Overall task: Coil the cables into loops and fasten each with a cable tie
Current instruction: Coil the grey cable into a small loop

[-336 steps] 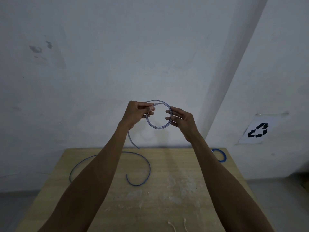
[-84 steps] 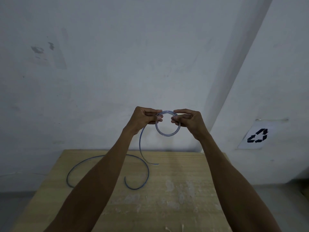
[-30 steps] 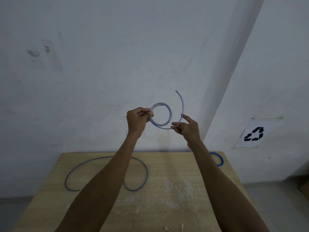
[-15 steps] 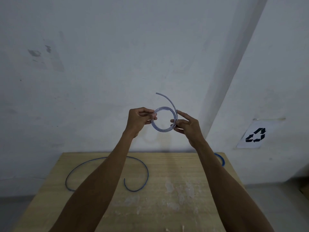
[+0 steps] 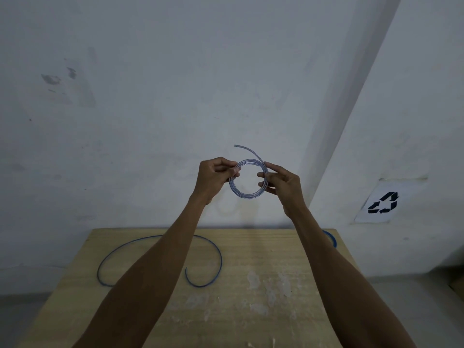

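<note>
Your L hand (image 5: pixel 216 177) pinches the coil (image 5: pixel 247 195), held up over the tabletop (image 5: pixel 251 310); R hand (image 5: pixel 281 184) prob. pinches its other side. The tail (image 5: pixel 247 149) sticks out free: slacken grip & the loops spring apart.

I see one sign: a black recycling symbol (image 5: pixel 383 203) on white paper (image 5: pixel 371 217), wall-mounted, right of my right hand (image 5: pixel 283 183).

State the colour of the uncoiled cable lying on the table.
Blue; the uncoiled cable shows best in the head view.
</note>
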Demonstrator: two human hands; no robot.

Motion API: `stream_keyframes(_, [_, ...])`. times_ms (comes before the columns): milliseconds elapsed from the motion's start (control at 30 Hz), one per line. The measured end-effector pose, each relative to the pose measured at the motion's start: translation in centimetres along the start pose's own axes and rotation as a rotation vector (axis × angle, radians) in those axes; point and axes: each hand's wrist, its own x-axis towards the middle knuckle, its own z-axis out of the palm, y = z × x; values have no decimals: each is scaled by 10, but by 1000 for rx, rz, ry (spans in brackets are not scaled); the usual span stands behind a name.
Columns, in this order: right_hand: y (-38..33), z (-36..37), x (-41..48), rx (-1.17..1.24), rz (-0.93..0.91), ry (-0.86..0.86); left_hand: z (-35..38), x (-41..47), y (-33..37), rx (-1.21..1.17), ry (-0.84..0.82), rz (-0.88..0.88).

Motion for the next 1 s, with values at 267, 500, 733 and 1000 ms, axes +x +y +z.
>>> stream_keyframes(267, [-2, -2, 1, 22, -43, -23, 21, -6, -4, -67, 38, 11])
stream_keyframes(500, [-5, -10, 1, 24, -60, -10, 31, -8, -5, 11, 31, 68])
stream_keyframes(733, [-6, -21, -2, 104, -1, -29, 33, -9, -2, -147, 24, 15])
stream_keyframes(1000, [-9, -21, -3, 2, -31, -78, 46, -10, -2, 25, 49, 104])
